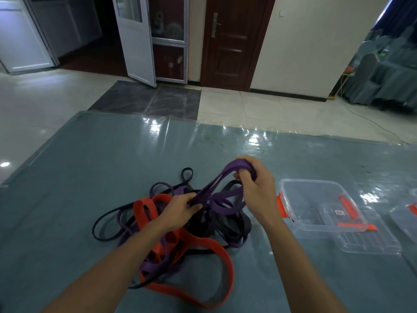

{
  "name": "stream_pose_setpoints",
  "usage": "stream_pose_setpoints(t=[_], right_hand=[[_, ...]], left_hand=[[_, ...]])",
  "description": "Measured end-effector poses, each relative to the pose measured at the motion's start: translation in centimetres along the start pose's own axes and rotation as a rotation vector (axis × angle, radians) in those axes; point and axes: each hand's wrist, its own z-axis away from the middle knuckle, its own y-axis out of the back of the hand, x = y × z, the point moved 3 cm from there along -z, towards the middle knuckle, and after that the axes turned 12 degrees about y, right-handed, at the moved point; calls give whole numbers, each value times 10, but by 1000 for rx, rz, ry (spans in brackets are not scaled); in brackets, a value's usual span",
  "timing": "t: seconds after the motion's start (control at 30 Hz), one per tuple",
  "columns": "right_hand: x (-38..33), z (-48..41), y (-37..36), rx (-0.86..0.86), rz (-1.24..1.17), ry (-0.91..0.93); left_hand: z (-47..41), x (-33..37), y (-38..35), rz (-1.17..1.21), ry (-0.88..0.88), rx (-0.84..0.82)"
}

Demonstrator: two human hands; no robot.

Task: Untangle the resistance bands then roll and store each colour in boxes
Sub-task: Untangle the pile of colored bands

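Flat purple band [222, 195], looped and twisted.

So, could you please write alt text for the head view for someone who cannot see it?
A person's two hands hold a purple band above a tangle of red, purple and black bands on a blue-grey table: the right hand grips its looped end, the left hand pinches its strands lower down. A clear box with orange latches stands to the right.
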Motion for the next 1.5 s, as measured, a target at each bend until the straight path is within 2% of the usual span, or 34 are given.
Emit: stream_pose_setpoints(t=[0.27, 0.53, 0.63, 0.77, 0.9, 1.0, 1.1, 1.23, 1.37, 1.5], right_hand=[[23, 11, 18, -19, 119, -71], [10, 3, -8, -69, 33, -22], [11, 1, -25, -108, 20, -6], [34, 13, -51, -209, 78, -34], [69, 37, -73, -348, 156, -96], [91, 55, -86, -484, 254, -102], [105, 74, -98, -637, 300, -142], [115, 97, -105, -736, 348, -157], [117, 114, -107, -781, 328, -175], [119, 125, -111, -826, 393, -117]], left_hand=[[-20, 50, 58, 307, 1, 291], [8, 135, 146, 403, -209, 408], [22, 129, 159, 398, -220, 480], [34, 86, 165, 258, -61, 552], [54, 29, 162, -8, 55, 504], [71, -15, 147, -254, 126, 363], [85, -53, 127, -380, 205, 205], [94, -85, 103, -600, 277, 104], [102, -104, 88, -661, 358, 51], [108, -120, 77, -738, 403, -32]])
